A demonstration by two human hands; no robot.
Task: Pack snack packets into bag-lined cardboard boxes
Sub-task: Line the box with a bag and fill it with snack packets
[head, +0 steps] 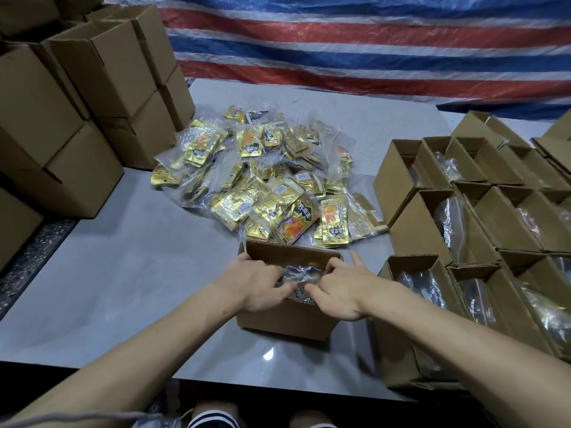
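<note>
Counter carries open box near front edge. Filled boxes right of box, set aside. Snack packets heaped just behind box, within reach. Clear bag inside box; left hand, right hand both pinch it, likely tucking contents down.

This is a makeshift packing room, all set around the grey table. A heap of gold snack packets lies at the table's middle, closed cartons are stacked at its left end, and rows of open boxes lined with clear bags crowd its right end. A striped tarpaulin hangs behind the table
</note>
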